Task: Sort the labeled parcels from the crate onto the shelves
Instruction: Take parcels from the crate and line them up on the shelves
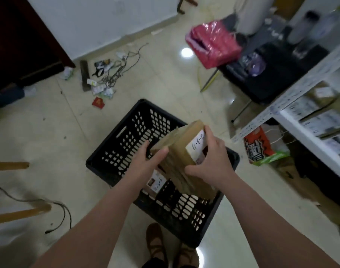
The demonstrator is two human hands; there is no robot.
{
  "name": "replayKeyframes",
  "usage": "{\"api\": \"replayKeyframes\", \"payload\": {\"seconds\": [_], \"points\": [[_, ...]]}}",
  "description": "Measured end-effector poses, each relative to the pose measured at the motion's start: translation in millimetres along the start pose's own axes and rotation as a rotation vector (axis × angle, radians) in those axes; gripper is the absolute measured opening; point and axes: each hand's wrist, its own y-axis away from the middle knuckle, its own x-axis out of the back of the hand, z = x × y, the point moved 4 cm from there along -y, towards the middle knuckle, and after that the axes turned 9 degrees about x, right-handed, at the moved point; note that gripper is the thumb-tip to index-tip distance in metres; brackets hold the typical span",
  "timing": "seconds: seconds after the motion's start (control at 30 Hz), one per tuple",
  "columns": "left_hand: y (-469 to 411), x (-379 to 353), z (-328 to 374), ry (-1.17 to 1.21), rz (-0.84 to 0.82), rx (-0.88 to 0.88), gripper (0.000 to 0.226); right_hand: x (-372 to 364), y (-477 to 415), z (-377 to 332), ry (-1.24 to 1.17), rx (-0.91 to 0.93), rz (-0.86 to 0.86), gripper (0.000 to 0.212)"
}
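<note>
- Parcel (pixel 177 151) of brown cardboard is held over the black crate (pixel 126 136), which stands on the tiled floor. It is tilted, and its lower end seems to be inside the rim.
- The white label (pixel 196 146) is turned up toward the camera, most probably so that the handwritten code can be read before a shelf is chosen. The code itself cannot be read with certainty.
- The left hand (pixel 146 163) is closed on the left side of the parcel. The thumb is laid on the upper face and the fingers are wrapped over the far edge, so this grip is holding the parcel.
- The right hand (pixel 209 161) is closed on the right side, just beside the label. The thumb is at the near edge and the forefinger is stretched along the label's border. The label is left mostly uncovered, which seems deliberate.
- Two hands are used, it is judged, because the box is too bulky for one.
- A second parcel (pixel 156 181) is seen in the crate, partly hidden under the left wrist — only its label and a brown corner are shown. The crate is therefore not yet emptied.
- The white shelves (pixel 308 136) stand to the right, near the crate, and labelled boxes (pixel 320 120) are kept on them in rows. Small tags are fixed along the front rail, but they are too blurred to read.
- For the next step the code must be matched to a tag — then the parcel can be carried to the right.
</note>
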Motion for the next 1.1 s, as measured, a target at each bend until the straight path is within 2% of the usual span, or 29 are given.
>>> {"api": "replayKeyframes", "payload": {"seconds": [0.1, 0.2, 0.3, 0.4, 0.53, 0.63, 0.73, 0.83, 0.9, 0.97, 1.03, 1.1], "points": [[29.7, 5.4, 52.2, 0.061, -0.009, -0.072, 0.124, 47.5, 17.5, -41.9, 0.213, 0.247, -0.019, 0.135], [61.3, 4.3, 98.9, 0.049, -0.107, -0.163, 0.123, 88.2, 37.4, -84.7, 0.407, 0.502, -0.054, 0.138], [92.3, -1.1, 130.8, 0.017, -0.209, -0.229, 0.116, 124.4, 56.0, -121.0, 0.574, 0.671, -0.02, 0.134], [116.7, -6.0, 148.7, 0.073, -0.276, -0.258, 0.099, 154.8, 75.7, -143.8, 0.586, 0.748, -0.004, 0.129], [137.9, -15.2, 166.5, 0.184, -0.275, -0.31, 0.054, 181.6, 95.2, -159.0, 0.611, 0.783, 0.064, 0.127], [146.4, -16.7, 177.8, 0.327, -0.261, -0.315, 0.052, 202.0, 101.0, -162.2, 0.593, 0.699, 0.229, 0.119], [156.2, -16.6, 189.0, 0.479, -0.3, -0.317, 0.058, 227.9, 107.4, -155.7, 0.335, 0.511, 0.515, 0.109], [166.2, -19.3, 197.0, 0.64, -0.366, -0.324, 0.06, 242.1, 114.8, -145.2, -0.152, 0.346, 0.752, 0.098], [173.6, -20.4, 200.0, 0.629, -0.384, -0.405, 0.05, 234.8, 115.5, -143.1, -0.64, 0.258, 0.683, 0.099], [177.6, -22.7, 197.8, 0.619, -0.371, -0.444, 0.038, 216.7, 114.5, -146.0, -0.945, 0.148, 0.482, 0.111], [180.7, -23.8, 192.1, 0.705, -0.374, -0.363, 0.042, 198.0, 114.6, -152.6, -1.047, 0.119, 0.309, 0.117], [183.6, -21.8, 186.8, 0.72, -0.379, -0.335, 0.057, 184.2, 112.9, -159.0, -1.063, 0.159, 0.213, 0.104]]}}
